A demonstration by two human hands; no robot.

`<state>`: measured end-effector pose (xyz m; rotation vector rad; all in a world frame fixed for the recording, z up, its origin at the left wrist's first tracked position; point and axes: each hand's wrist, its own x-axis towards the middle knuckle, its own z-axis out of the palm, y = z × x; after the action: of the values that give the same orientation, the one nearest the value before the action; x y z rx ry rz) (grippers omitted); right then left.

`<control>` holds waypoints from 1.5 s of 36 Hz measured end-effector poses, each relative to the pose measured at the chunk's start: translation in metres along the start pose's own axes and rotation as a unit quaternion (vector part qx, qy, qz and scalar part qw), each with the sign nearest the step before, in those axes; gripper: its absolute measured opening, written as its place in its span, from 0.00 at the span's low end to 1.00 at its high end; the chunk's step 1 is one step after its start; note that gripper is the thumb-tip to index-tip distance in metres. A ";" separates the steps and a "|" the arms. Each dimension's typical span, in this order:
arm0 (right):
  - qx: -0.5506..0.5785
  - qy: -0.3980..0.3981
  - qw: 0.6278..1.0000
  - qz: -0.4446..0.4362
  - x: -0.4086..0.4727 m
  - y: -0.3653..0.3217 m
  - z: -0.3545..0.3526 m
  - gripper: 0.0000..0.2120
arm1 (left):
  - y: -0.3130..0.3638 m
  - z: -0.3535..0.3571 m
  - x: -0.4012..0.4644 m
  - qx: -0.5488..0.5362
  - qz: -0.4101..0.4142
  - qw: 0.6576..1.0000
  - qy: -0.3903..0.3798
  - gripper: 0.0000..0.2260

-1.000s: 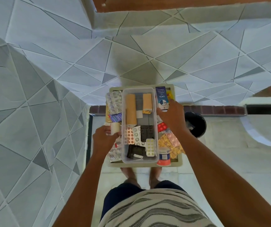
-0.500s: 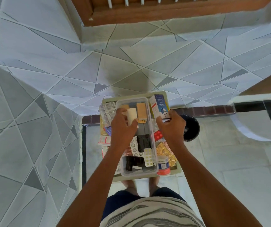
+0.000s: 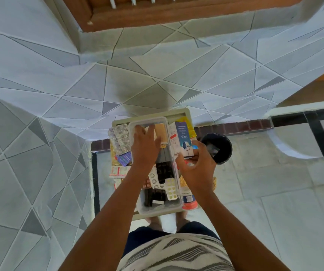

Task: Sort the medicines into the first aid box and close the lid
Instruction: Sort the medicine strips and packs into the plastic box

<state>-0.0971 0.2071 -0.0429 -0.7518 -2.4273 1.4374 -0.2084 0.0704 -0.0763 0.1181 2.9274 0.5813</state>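
A clear plastic first aid box point(image 3: 163, 209) stands open on a pale tray point(image 3: 176, 112). Inside it lie white and black blister packs point(image 3: 170, 189) and a tan bandage roll point(image 3: 160, 132). My left hand point(image 3: 145, 146) lies palm down over the far half of the box with fingers stretched out; whatever is under it is hidden. Just right of the box, my right hand point(image 3: 196, 169) grips the near end of a white and blue medicine carton point(image 3: 182, 138). No lid is in sight.
Silver blister strips point(image 3: 120, 140) and flat packets lie on the tray's left side, yellow packs point(image 3: 186, 122) at its far right, an orange-based jar point(image 3: 189, 202) at its near right. A black round bin point(image 3: 218, 148) stands on the floor to the right. Tiled walls enclose the left and far sides.
My left hand carried a small white roll from the tray's left side into the far end of the box. My right hand has shifted the carton slightly nearer and rightward.
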 end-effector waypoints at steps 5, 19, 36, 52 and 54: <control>-0.021 -0.011 0.999 -0.040 -0.010 0.002 0.000 0.24 | -0.018 -0.005 -0.001 -0.002 0.072 0.996 -0.042 0.21; -0.124 -0.093 0.984 -0.090 -0.036 -0.006 0.022 0.25 | -0.032 -0.022 0.006 0.028 0.134 0.989 -0.060 0.15; -0.377 -0.055 0.914 -0.136 -0.057 -0.015 0.048 0.15 | -0.079 -0.012 -0.023 0.111 0.306 0.945 -0.026 0.21; -0.430 -0.042 0.896 -0.107 -0.072 0.002 0.072 0.14 | -0.083 -0.014 -0.030 0.054 0.308 0.950 -0.023 0.22; -0.421 -0.044 0.899 -0.114 -0.073 0.003 0.074 0.14 | -0.085 -0.014 -0.031 0.055 0.307 0.950 -0.027 0.22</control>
<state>-0.0663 0.1138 -0.0778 -0.5017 -3.0659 0.2822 -0.1845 -0.0164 -0.0919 1.0657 2.8358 0.4715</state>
